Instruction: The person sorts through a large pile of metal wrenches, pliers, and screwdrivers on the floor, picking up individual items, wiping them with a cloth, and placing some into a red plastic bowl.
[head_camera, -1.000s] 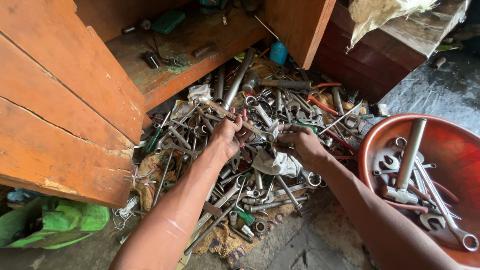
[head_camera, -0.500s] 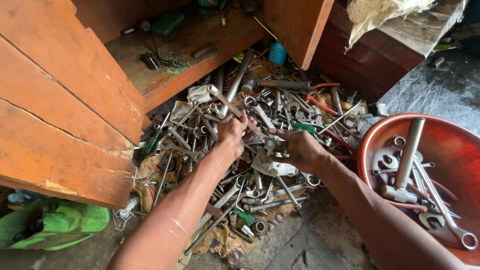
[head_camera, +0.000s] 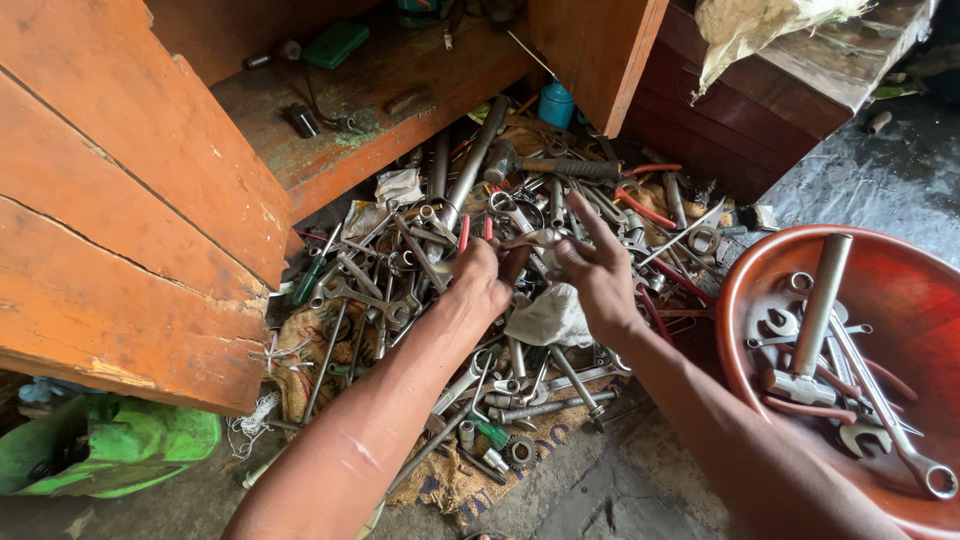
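Observation:
A heap of steel wrenches, spanners and pipes (head_camera: 420, 290) lies on sackcloth on the floor in front of an open wooden cabinet. Both my hands hover over the middle of the heap. My left hand (head_camera: 482, 278) is closed around one end of a small steel wrench (head_camera: 533, 239). My right hand (head_camera: 598, 275) pinches the other end between thumb and fingers, with the index finger stretched upward. The wrench is lifted just clear of the heap. A crumpled white rag (head_camera: 548, 318) lies under my right wrist.
A red round basin (head_camera: 745, 300) at the right holds a hammer (head_camera: 812, 320) and several wrenches. The orange cabinet door (head_camera: 130, 220) stands open at the left, its shelf (head_camera: 370, 110) carrying small items. A green bag (head_camera: 110, 450) lies at the bottom left, and a blue can (head_camera: 556, 103) stands behind the heap.
My hands have come together over the heap. The left hand lifted a wrench from the pile and the right hand moved up and left to grasp its other end.

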